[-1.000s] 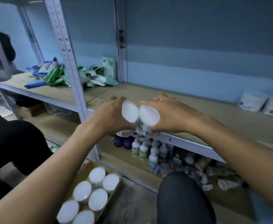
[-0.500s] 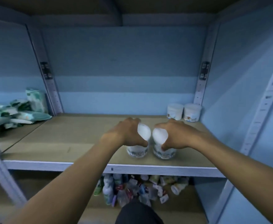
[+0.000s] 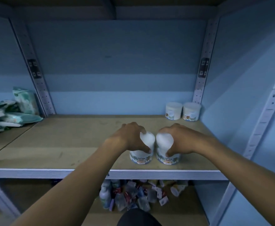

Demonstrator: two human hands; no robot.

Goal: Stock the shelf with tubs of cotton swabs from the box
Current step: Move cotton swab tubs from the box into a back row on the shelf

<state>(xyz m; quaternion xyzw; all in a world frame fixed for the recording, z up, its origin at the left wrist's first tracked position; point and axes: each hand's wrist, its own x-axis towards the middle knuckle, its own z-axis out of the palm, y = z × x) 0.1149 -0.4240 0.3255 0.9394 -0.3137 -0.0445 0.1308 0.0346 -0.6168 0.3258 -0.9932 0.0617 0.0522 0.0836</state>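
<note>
- Hands, two of them, work side by side near the front edge of the tan wooden shelf board (image 3: 65, 144); we count one tub under each.
- Our left hand (image 3: 130, 137) curls over the lid of the left white round plastic tub with a "COTTON BUDS" label (image 3: 141, 158), thumb at the front, grasping it.
- Our right hand (image 3: 180, 139) grips the right white round tub with the same label (image 3: 167, 159) the same way, thumb pressed on its front wall.
- These two tubs stand upright on the board, just beside each other, perhaps touching; we cannot tell.
- Two more white labelled tubs, the back left tub (image 3: 174, 110) and the back right tub (image 3: 191, 111), stand at about one o'clock from our hands, close together in the rear corner by the perforated metal upright (image 3: 200, 88).
- Pale green soft packets (image 3: 17, 111) lie heaped at about ten o'clock, on the neighbouring bay; their number is unclear.
- Small mixed bottles and sachets (image 3: 133, 194) crowd the lower shelf at six o'clock, too jumbled to count.
</note>
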